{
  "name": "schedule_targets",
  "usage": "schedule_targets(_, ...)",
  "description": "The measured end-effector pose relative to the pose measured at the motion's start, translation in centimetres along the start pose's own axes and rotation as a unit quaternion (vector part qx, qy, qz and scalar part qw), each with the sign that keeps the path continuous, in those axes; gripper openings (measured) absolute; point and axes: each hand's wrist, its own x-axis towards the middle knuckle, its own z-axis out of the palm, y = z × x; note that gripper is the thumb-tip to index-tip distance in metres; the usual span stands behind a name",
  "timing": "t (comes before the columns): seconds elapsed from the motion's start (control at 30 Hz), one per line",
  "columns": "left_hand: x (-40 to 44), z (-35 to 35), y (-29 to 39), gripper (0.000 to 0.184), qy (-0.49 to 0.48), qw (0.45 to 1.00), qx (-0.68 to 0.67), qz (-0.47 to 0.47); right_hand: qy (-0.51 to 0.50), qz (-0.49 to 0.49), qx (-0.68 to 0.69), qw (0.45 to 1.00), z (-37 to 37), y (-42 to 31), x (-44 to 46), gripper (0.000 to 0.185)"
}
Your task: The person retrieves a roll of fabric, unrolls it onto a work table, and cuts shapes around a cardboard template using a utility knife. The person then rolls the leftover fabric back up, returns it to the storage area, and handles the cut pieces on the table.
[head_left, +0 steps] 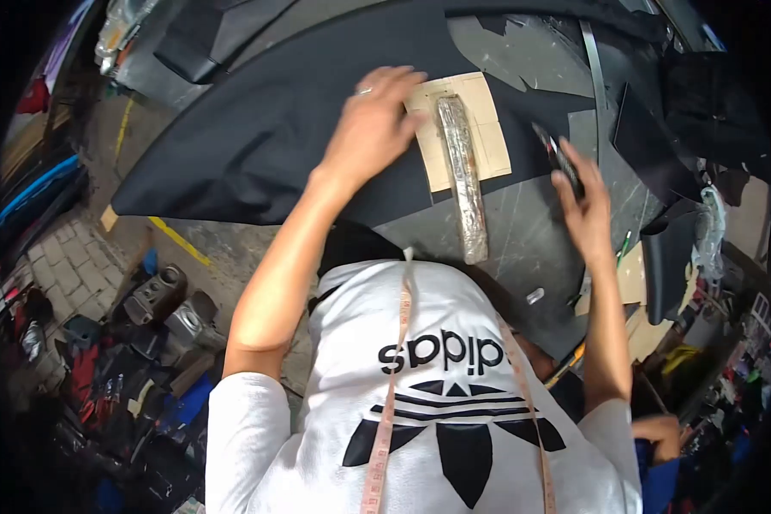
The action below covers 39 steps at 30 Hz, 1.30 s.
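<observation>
Head view: the left hand, fingers loosely spread, is at a card's left edge; the right hand grips a knife, right of the card.

1. My tan card lies flat on black sheeting.
2. My shiny wrapped bar rests on it — overhanging the near edge.
3. I grip a dark cutter — tip angled cardward.
</observation>
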Motion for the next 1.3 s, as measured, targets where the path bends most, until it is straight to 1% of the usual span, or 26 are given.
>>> schedule_targets(0.07,-2.8,-4.1,-2.3,0.046,0.071,0.992,0.1,-0.018,0.037,0.16,0.109,0.98,1.8,-0.4,-5.3,0.048)
schedule_targets(0.1,-4.3,-5.7,-4.0,0.047,0.094,0.984,0.151,-0.026,0.046,0.162,0.118,0.979,2.9,-0.4,-7.4,0.048)
schedule_targets(0.17,-6.1,-8.9,-8.1,0.053,0.111,0.957,0.265,-0.032,0.082,0.222,0.205,0.95,4.8,-0.9,-10.7,0.045)
schedule_targets(0.2,-6.5,-10.1,-9.7,0.058,0.106,0.943,0.314,-0.042,0.094,0.232,0.207,0.946,5.5,-1.3,-11.6,0.045)
schedule_targets(0.23,-6.3,-11.0,-10.9,0.062,0.102,0.927,0.359,-0.05,0.082,0.229,0.206,0.948,6.2,-2.0,-12.4,0.044)
schedule_targets(0.3,-5.1,-12.0,-12.8,0.066,0.08,0.936,0.341,-0.037,0.059,0.227,0.198,0.952,7.3,-3.5,-13.5,0.041)
schedule_targets(0.37,-3.0,-12.4,-14.2,0.074,0.056,0.944,0.322,-0.039,0.076,0.228,0.166,0.956,7.8,-5.2,-13.6,0.04)
schedule_targets(0.4,-2.0,-12.3,-14.7,0.074,0.052,0.947,0.315,-0.025,0.08,0.22,0.137,0.963,8.0,-6.0,-13.2,0.039)
schedule_targets(0.43,-1.0,-12.6,-14.5,0.076,0.004,0.951,0.307,-0.042,0.083,0.212,0.108,0.968,8.3,-6.8,-12.9,0.038)
schedule_targets(0.5,0.5,-13.3,-14.4,0.081,-0.095,0.949,0.291,-0.076,0.113,0.25,0.1,0.956,8.8,-8.1,-12.4,0.038)
schedule_targets(0.53,1.0,-13.7,-14.5,0.081,-0.101,0.951,0.285,-0.063,0.132,0.275,0.096,0.948,9.1,-8.6,-12.0,0.037)
schedule_targets(0.63,2.3,-15.0,-14.9,0.083,-0.155,0.966,0.173,-0.113,0.183,0.323,0.079,0.925,10.8,-9.9,-11.3,0.036)
schedule_targets(0.7,3.5,-15.9,-15.0,0.082,-0.169,0.963,0.175,-0.113,0.224,0.348,0.062,0.908,11.9,-10.4,-11.5,0.036)
schedule_targets(0.77,4.2,-17.1,-15.2,0.08,-0.182,0.954,0.198,-0.129,0.233,0.365,0.057,0.899,13.1,-11.0,-12.2,0.036)
schedule_targets(0.8,4.3,-17.5,-15.8,0.08,-0.186,0.955,0.198,-0.12,0.245,0.369,0.055,0.895,13.5,-11.1,-12.1,0.037)
schedule_targets(0.83,4.4,-17.5,-16.5,0.077,-0.154,0.961,0.223,-0.052,0.26,0.372,0.053,0.89,14.0,-11.1,-11.9,0.037)
schedule_targets(0.9,4.9,-16.7,-17.4,0.071,-0.091,0.957,0.261,0.088,0.267,0.382,0.037,0.884,14.0,-11.6,-11.1,0.039)
schedule_targets(0.93,5.4,-16.1,-16.2,0.071,-0.096,0.957,0.255,0.098,0.262,0.388,0.023,0.884,13.8,-12.0,-10.9,0.041)
schedule_targets(1.0,5.6,-13.6,-11.0,0.057,-0.093,0.975,0.073,0.189,0.259,0.398,0.009,0.88,13.3,-12.7,-10.2,0.043)
schedule_targets(1.07,5.6,-9.6,-7.3,0.04,-0.19,0.951,-0.048,0.238,0.219,0.405,-0.019,0.888,12.5,-13.3,-8.4,0.048)
schedule_targets(1.1,5.9,-7.1,-6.0,0.039,-0.233,0.938,-0.077,0.247,0.198,0.407,-0.031,0.891,12.5,-13.3,-7.8,0.051)
schedule_targets(1.13,6.1,-4.6,-5.0,0.038,-0.276,0.921,-0.106,0.254,0.205,0.409,-0.03,0.889,12.7,-12.9,-7.5,0.051)
schedule_targets(1.17,5.7,-2.6,-4.0,0.038,-0.277,0.919,-0.105,0.26,0.185,0.393,-0.045,0.899,12.7,-12.4,-7.4,0.053)
schedule_targets(1.23,5.5,0.6,-2.7,0.042,-0.245,0.947,0.014,0.209,0.148,0.355,-0.076,0.92,12.2,-11.0,-6.7,0.058)
schedule_targets(1.27,5.9,1.4,-2.9,0.042,-0.241,0.946,0.019,0.216,0.157,0.352,-0.074,0.92,11.9,-10.6,-6.1,0.058)
schedule_targets(1.3,6.3,1.9,-3.4,0.044,-0.238,0.951,-0.003,0.198,0.115,0.345,-0.08,0.928,11.5,-10.7,-5.5,0.055)
